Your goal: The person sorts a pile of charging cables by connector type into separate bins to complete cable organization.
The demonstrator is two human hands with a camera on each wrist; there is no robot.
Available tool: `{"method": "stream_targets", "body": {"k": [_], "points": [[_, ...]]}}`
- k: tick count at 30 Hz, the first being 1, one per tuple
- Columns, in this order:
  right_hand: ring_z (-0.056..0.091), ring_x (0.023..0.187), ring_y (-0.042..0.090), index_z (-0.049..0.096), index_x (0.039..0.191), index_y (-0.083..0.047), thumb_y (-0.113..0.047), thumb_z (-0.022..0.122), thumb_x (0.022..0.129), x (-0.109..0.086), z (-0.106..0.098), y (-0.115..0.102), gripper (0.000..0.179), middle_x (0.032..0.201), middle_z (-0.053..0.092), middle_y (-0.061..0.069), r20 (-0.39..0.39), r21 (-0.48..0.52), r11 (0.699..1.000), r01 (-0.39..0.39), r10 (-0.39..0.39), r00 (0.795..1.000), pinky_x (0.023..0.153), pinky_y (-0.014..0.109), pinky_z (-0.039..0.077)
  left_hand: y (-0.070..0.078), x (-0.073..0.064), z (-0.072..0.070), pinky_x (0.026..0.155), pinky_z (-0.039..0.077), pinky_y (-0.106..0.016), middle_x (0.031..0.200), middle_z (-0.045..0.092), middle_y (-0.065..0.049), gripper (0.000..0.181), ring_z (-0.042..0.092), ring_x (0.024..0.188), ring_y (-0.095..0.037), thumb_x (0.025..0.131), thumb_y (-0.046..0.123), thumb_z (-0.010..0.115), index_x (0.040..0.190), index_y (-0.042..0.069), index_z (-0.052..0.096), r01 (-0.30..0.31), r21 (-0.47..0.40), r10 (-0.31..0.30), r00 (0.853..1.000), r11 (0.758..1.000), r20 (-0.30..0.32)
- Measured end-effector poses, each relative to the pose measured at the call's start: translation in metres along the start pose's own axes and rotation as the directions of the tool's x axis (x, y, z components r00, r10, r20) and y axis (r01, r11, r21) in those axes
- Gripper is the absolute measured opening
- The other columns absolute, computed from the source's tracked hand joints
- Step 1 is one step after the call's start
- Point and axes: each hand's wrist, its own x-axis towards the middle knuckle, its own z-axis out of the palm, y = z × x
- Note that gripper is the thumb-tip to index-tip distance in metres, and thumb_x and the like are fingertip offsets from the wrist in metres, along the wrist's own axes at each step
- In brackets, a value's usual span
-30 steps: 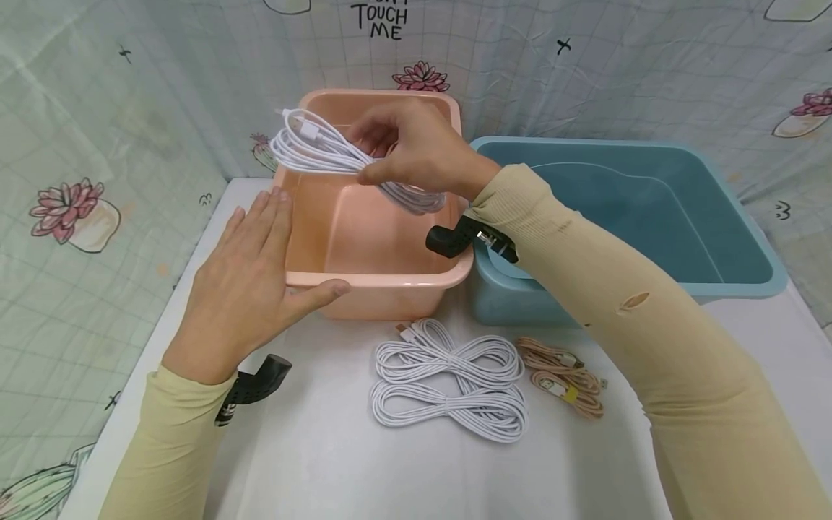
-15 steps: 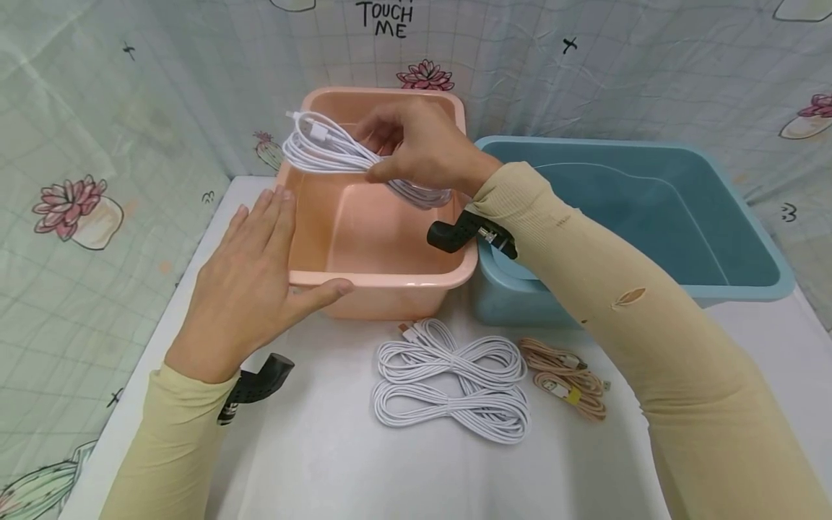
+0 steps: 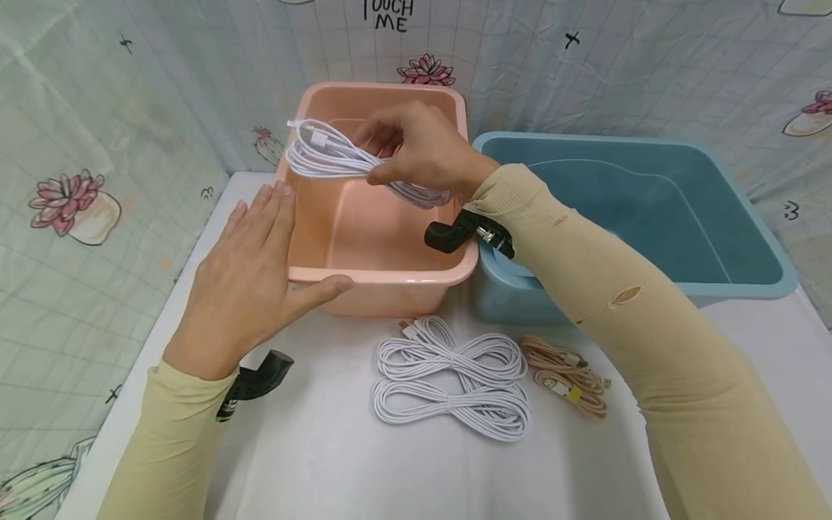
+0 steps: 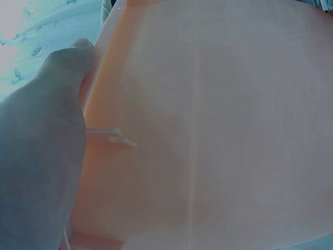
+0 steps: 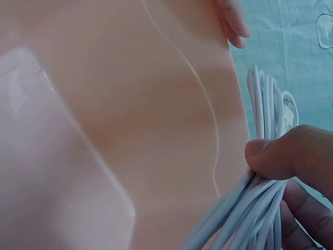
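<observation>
A coiled white USB cable (image 3: 331,155) hangs over the pink plastic bin (image 3: 377,276), gripped around its middle by my right hand (image 3: 422,148). In the right wrist view the thumb presses the cable strands (image 5: 268,195) against curled fingers, with the bin wall (image 5: 171,104) behind. My left hand (image 3: 243,278) lies with straight fingers along the bin's left rim, its thumb reaching over the front rim. The left wrist view shows part of that hand (image 4: 41,151) beside the bin's inner wall (image 4: 151,130).
A blue plastic bin (image 3: 734,291) stands right of the pink one, partly behind my right sleeve. Two white cable coils (image 3: 451,415) lie on the white table (image 3: 338,462) in front. Beige bundled cables (image 3: 565,375) lie beside them. A patterned curtain (image 3: 520,65) hangs behind.
The right hand with the white USB cable has barely moved, shifting slightly right over the pink bin. The left hand stays on the rim. The head view tilts down a little.
</observation>
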Motion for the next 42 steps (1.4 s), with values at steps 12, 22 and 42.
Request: {"method": "stream_targets", "body": {"k": [12, 22, 42], "points": [[0.06, 0.091, 0.007, 0.071, 0.11, -0.017, -0.014, 0.083, 0.074, 0.0003, 0.0037, -0.0007, 0.038, 0.101, 0.068, -0.003, 0.029, -0.034, 0.999, -0.025, 0.026, 0.999, 0.085, 0.016, 0.051, 0.0007, -0.0006, -0.0009, 0.127, 0.013, -0.048, 0.162, 0.018, -0.014, 0.113, 0.02, 0.152, -0.033, 0.079, 0.072, 0.061, 0.155, 0.005, 0.01, -0.006, -0.002, 0.006, 1.0, 1.0, -0.005], [0.06, 0.09, 0.01, 0.072, 0.109, -0.022, -0.011, 0.082, 0.074, -0.0021, 0.0052, -0.0014, 0.037, 0.101, 0.069, -0.004, 0.022, -0.074, 0.997, -0.032, 0.033, 0.999, 0.083, 0.02, 0.05, 0.0021, -0.001, -0.0009, 0.126, 0.015, -0.049, 0.163, 0.019, -0.014, 0.114, 0.021, 0.152, -0.033, 0.078, 0.072, 0.062, 0.156, 0.007, 0.008, -0.009, 0.0, 0.009, 1.0, 1.0, -0.016], [0.062, 0.095, 0.006, 0.069, 0.115, -0.017, -0.01, 0.078, 0.077, -0.0035, 0.0044, -0.001, 0.04, 0.107, 0.068, -0.003, 0.032, -0.069, 0.998, -0.005, 0.007, 0.999, 0.087, 0.015, 0.051, 0.0041, -0.0012, -0.0007, 0.126, 0.017, -0.048, 0.161, 0.023, -0.016, 0.113, 0.023, 0.152, -0.031, 0.077, 0.071, 0.062, 0.156, 0.006, 0.014, -0.02, 0.0, 0.02, 0.999, 1.0, -0.037]]}}
